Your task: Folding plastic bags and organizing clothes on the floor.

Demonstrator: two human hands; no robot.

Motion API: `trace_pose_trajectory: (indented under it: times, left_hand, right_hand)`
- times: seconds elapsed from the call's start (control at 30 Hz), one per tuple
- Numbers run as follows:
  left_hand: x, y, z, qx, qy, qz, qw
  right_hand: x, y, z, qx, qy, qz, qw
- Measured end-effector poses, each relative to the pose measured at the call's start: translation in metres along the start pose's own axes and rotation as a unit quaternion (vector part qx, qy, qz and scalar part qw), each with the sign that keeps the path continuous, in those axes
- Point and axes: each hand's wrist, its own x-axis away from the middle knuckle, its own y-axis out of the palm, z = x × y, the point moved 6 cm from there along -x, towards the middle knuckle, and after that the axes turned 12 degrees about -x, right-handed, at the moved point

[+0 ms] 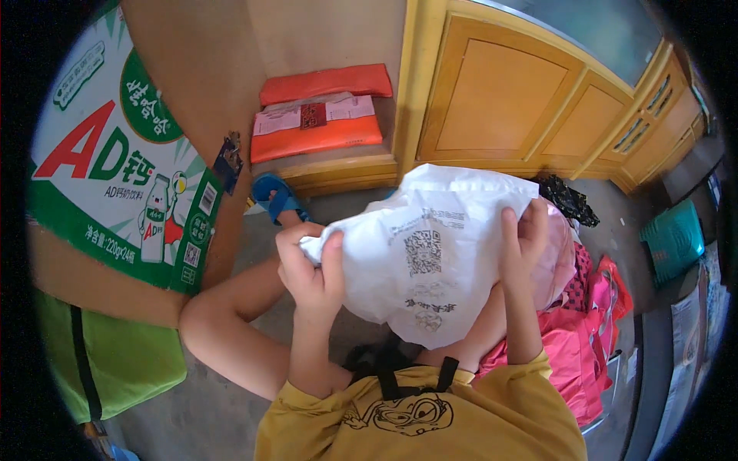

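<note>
A thin, crumpled white plastic bag [377, 269] with dark print and a square code hangs spread out between my hands, above my lap. My left hand [311, 265] pinches its left upper edge between thumb and fingers. At the opposite edge, my right hand [525, 242] grips the bag near its upper right corner, thumb up. The bag hides part of my legs and of the floor behind it; I cannot tell whether anything is inside.
A green and white carton [108, 223] stands at left above a green bag [138, 361]. Red and orange packets [315, 138] lie on a shelf ahead. Pink bags [557, 353] and a black bag [569, 200] sit at right, near a teal basket [673, 238]. Wooden cabinets [500, 84] stand behind.
</note>
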Motion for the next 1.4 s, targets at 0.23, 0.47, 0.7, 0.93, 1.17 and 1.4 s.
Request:
trace_pose_trajectory:
  times: [0.23,0.47,0.7,0.93,1.17,1.4]
  left_hand:
    - [-0.020,-0.036,-0.016,-0.060,-0.016,0.132,0.989]
    - [-0.041,-0.019,-0.021,-0.060,0.013,0.049,0.997]
    - [-0.046,-0.023,-0.029,-0.042,0.026,0.049,0.998]
    - [-0.049,-0.025,-0.036,-0.031,0.016,0.040,0.999]
    - [-0.042,-0.034,-0.041,-0.057,0.030,0.070,0.995]
    - [-0.032,-0.036,-0.044,-0.047,0.056,0.078,0.994]
  right_hand:
    - [-0.021,-0.008,-0.013,0.154,-0.050,0.057,0.985]
    - [-0.027,-0.005,0.016,-0.103,0.104,-0.003,0.989]
    - [-0.038,0.007,0.002,-0.039,-0.033,-0.236,0.970]
    - [-0.038,0.020,-0.016,0.144,-0.082,-0.337,0.927]
    - [-0.038,0.024,-0.025,0.174,-0.087,-0.348,0.917]
    - [-0.032,0.023,-0.025,0.247,-0.160,-0.340,0.893]
